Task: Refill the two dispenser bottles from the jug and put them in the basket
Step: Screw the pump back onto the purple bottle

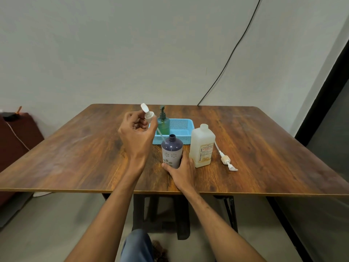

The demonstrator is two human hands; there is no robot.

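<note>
Left hand [136, 129]: we pinch the raised white plastic pump [148, 114].
Right hand [182, 171]: we grip the uncapped purple flowered bottle [171, 151].

Light was soft, even, indoor; no source in view, prob. diffuse from above. Overall a bit dim, w/ a grey-green cast on the wall [94, 53]. Table [264, 144] top had a faint dull sheen left of centre, no hard glare. Shadows were weak & tight at the base of the jug [202, 144]; much darker under the table. Left hand [136, 133] & the pump [149, 115] it pinched were slightly motion-blurred. Right hand [181, 171], round the purple bottle [171, 148], was sharper. Jug label was only partly legible. Wide-angle bend: table edges splayed, dark strip [321, 110] at rt leaned in, corners soft.
</note>
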